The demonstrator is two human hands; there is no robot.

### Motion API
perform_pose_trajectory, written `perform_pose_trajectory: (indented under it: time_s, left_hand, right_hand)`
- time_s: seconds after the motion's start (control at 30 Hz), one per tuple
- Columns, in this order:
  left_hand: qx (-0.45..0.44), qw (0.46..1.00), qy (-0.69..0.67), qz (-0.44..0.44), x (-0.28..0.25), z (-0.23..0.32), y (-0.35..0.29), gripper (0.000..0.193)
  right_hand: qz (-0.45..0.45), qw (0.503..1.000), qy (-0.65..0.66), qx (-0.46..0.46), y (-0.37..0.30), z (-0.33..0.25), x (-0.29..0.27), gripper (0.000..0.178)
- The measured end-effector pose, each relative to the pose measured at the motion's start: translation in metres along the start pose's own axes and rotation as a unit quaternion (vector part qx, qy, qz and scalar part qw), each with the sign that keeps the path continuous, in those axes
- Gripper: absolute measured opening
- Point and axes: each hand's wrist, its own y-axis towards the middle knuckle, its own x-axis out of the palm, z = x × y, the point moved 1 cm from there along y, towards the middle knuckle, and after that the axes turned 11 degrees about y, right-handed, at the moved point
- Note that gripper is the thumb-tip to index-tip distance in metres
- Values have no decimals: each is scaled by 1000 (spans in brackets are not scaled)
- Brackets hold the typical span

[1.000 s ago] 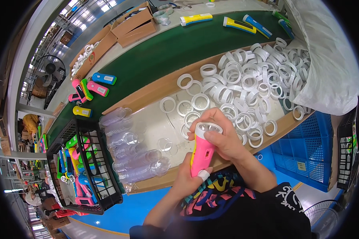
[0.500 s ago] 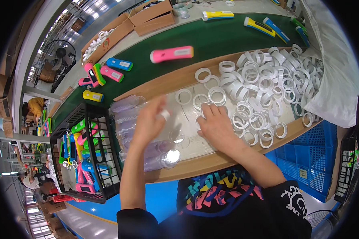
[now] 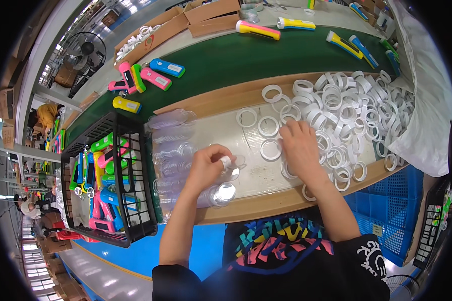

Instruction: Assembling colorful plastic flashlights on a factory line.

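Note:
My left hand (image 3: 207,166) is low over the cardboard tray, thumb and fingers pinched together at the edge of a clear disc (image 3: 240,161). Something white (image 3: 226,162) wraps or sits at the thumb; which, I cannot tell. To its left lie rows of stacked clear discs (image 3: 175,150). My right hand (image 3: 301,153) lies palm down, fingers stretched, at the left edge of a heap of white plastic rings (image 3: 336,108). A white ring (image 3: 270,149) rests flat just left of its fingers, and several more lie beyond.
Past the tray's cardboard rim (image 3: 211,101) runs a green belt (image 3: 211,60) carrying colourful flashlights (image 3: 258,30). A black basket (image 3: 108,180) of flashlights stands at the left. White plastic sheeting (image 3: 422,100) hangs at the right, above a blue crate (image 3: 386,215).
My left hand has come down and right to the clear disc. My right hand has shifted slightly, uncovering a ring at its left. The pink flashlight has travelled right along the belt.

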Motion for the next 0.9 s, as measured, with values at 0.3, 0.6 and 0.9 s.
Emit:
perform_pose_trajectory:
  time_s: [0.3,0.6,0.9]
  left_hand:
    - [15,995,-36,95,-18,17,-13,6]
    - [13,982,-123,143,-19,43,-5,8]
    - [31,982,-89,161,-4,56,13,7]
  right_hand:
    - [-9,997,-60,47,6,10,-12,22]
    - [23,964,254,-69,16,-35,-26,15]
    - [8,952,296,-74,29,-47,-6,56]
